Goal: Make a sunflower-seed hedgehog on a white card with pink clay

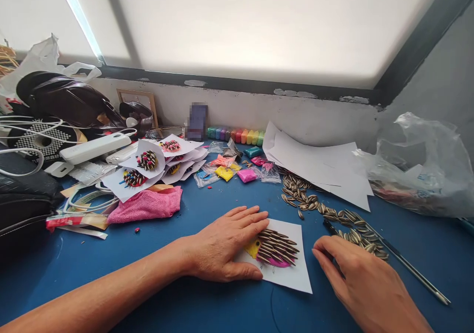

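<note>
Blue table (222, 315) beneath a pale window blind (240, 26). White paper (296, 279) bearing a seed-spined hedgehog (276, 248) lies on the tabletop, its left edge under my left hand (231, 244), which spreads flat. My right hand (357, 271), apart from the left, curls just beside loose sunflower seeds (328, 211); whether it grips anything, I cannot tell.
</note>
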The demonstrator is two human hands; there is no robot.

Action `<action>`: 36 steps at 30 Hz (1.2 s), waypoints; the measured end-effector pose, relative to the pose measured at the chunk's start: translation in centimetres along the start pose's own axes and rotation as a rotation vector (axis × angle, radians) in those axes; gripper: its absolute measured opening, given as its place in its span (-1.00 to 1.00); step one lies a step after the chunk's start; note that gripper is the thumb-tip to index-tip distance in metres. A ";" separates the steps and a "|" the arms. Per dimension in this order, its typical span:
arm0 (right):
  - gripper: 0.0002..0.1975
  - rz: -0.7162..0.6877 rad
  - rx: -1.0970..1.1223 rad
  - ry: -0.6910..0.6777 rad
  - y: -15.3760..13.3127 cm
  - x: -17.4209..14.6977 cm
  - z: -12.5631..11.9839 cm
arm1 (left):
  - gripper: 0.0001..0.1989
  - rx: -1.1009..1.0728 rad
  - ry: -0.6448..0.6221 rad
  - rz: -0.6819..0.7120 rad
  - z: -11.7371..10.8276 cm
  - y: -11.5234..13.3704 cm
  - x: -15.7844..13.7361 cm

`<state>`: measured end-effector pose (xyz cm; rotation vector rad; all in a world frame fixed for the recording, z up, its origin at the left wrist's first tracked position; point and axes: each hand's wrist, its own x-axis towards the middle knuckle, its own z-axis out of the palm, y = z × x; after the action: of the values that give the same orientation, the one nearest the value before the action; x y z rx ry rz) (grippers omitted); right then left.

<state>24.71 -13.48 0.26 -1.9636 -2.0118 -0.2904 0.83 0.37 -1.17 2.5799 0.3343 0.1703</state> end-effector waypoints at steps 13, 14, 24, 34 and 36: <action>-0.78 0.501 -0.218 -0.397 2.2 1.7 -2.8 | -0.17 -0.005 0.023 0.009 -0.1 0.1 -0.1; -0.81 0.499 -0.236 -0.427 2.2 1.7 -2.9 | -0.17 -0.006 0.023 0.008 0.0 0.1 -0.1; -0.77 0.323 -0.259 -0.330 4.1 0.8 -2.1 | -0.16 -0.020 0.018 0.008 0.0 0.1 0.0; -0.72 0.264 -0.195 -0.138 4.6 2.0 -0.9 | -0.18 -0.028 0.036 0.024 0.0 0.1 0.0; -0.71 0.227 -0.175 -0.135 4.7 2.8 -0.3 | -0.19 -0.025 0.035 0.018 0.1 0.1 -0.1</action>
<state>29.40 -10.81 1.23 -2.3543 -1.8720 -0.2954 0.81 0.25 -1.16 2.5587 0.3203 0.2242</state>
